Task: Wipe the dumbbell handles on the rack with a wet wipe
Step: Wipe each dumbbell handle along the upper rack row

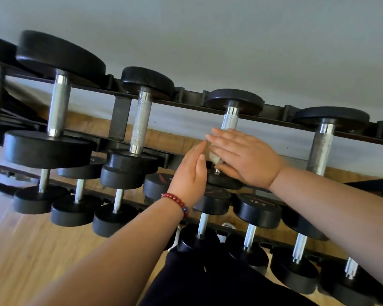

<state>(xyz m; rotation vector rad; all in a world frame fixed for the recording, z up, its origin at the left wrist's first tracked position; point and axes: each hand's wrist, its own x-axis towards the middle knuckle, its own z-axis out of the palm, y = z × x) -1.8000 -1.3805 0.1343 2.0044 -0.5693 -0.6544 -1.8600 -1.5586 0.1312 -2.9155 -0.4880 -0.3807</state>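
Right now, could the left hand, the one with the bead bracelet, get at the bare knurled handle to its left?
Probably yes. The left hand is flat and open, gripping nothing, and the knurled handle stands uncovered one place over. Nothing shows in the gap between them.

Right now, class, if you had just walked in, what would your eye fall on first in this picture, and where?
Two flat hands meet at centre: the left hand and right hand press a white wipe between them against a top-row handle. A red bracelet stands out on the left wrist. Behind, a black rack of dumbbells slants across the whole view, against a grey wall.
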